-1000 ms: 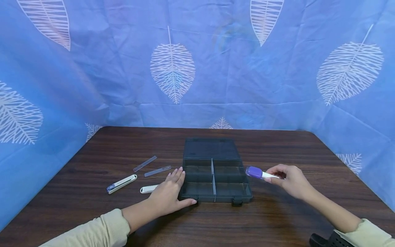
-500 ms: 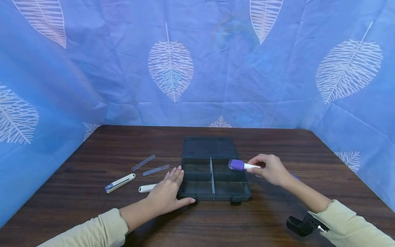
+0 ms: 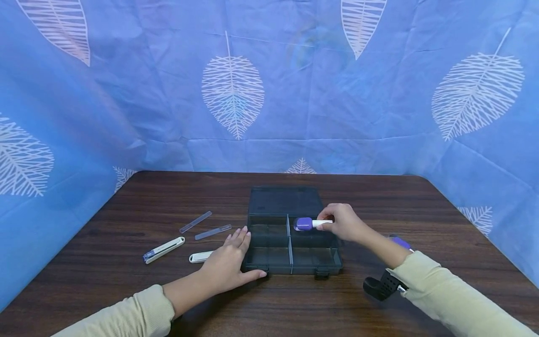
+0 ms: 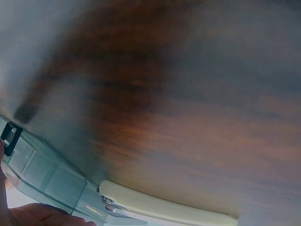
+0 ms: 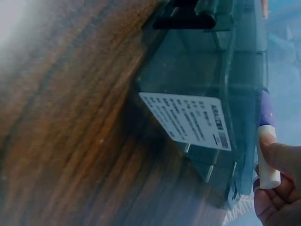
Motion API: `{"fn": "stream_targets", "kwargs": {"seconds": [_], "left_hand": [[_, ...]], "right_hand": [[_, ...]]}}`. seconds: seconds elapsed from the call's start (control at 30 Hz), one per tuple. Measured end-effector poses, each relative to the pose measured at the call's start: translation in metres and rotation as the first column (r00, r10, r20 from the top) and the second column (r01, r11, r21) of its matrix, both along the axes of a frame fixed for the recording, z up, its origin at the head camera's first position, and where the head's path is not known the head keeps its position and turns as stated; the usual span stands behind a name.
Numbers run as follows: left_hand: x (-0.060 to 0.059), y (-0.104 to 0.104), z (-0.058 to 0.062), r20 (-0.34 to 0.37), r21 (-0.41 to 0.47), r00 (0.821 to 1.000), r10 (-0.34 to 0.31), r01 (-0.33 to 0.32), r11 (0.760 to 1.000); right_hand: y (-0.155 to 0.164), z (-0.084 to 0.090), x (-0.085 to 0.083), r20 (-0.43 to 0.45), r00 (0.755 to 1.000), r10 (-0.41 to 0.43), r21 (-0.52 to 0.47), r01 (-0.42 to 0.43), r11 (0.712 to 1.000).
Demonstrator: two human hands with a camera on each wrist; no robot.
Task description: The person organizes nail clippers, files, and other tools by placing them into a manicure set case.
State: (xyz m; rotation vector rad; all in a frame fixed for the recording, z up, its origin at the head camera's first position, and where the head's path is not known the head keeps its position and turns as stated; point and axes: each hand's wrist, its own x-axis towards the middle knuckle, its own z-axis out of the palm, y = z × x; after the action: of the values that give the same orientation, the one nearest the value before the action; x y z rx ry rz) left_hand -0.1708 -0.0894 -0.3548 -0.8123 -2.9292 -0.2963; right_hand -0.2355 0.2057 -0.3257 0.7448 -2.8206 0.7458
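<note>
Fingers of the right hand [image 3: 343, 223] pinch a purple-capped white tool [image 3: 306, 223] over the far right compartment of the open box [image 3: 290, 252]. Left hand [image 3: 227, 264] lies flat, fingers straight, against the box's left edge. Box sticker [image 5: 187, 120]: print unreadable. Two white clippers [image 3: 164, 249] and two clear strips [image 3: 196, 222] lie left; bare tabletop [image 3: 168, 196] all round.

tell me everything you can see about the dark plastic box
The box is smoky, see-through plastic, lid open and lying flat behind it on the wooden table. Dividers split it into compartments. A white label sits on its side. The left hand rests on its left edge; the right hand holds a purple-capped tool over it.
</note>
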Motion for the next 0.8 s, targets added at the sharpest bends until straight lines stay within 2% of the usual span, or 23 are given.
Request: {"fn": "stream_targets", "kwargs": {"seconds": [0.17,0.4,0.63,0.8], "left_hand": [[0.000,0.000,0.000,0.004,-0.003,1.000,0.001,-0.001,1.000],[0.000,0.000,-0.001,0.006,0.000,1.000,-0.007,0.007,1.000],[0.000,0.000,-0.001,-0.012,-0.001,1.000,-0.006,0.006,1.000],[0.000,0.000,-0.002,-0.009,-0.002,1.000,-0.003,0.003,1.000]], "right_hand": [[-0.009,-0.005,-0.008,0.017,1.000,0.006,0.044,-0.006,0.999],[-0.014,-0.011,-0.014,-0.012,1.000,0.028,0.124,-0.026,0.992],[-0.020,-0.009,-0.013,-0.058,0.998,0.028,0.264,-0.011,0.965],[-0.022,-0.009,-0.010,-0.087,0.996,0.031,0.311,-0.002,0.950]]}}
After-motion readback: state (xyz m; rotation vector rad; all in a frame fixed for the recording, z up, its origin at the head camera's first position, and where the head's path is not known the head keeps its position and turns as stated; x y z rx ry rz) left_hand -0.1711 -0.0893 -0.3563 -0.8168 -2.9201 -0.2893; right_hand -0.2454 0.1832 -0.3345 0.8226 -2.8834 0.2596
